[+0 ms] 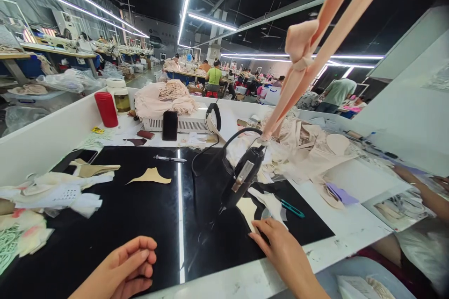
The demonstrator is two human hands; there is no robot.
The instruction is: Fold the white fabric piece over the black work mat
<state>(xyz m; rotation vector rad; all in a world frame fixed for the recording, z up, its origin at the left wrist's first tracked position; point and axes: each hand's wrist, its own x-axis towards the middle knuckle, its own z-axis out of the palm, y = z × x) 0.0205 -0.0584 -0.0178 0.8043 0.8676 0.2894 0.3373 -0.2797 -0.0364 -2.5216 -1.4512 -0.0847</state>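
My right hand has its thumb and forefinger closed on the lower end of a cream cut fabric piece, which lies on the black board. White cut pieces and a teal slim-handled tool lie just beyond those fingers. Above the cream piece hangs a black corded hand tool, tied to a knotted peach fabric strap. Near the board's front edge, my left hand is loosely curled, fingers a little apart, with nothing in it. Another cream piece lies farther back beside a pen.
White and beige scraps cover the left side. At the back stand a red bottle, a jar, a phone and a white vented box under fabric. Beige fabric heaps at right; a co-worker's arm reaches in there.
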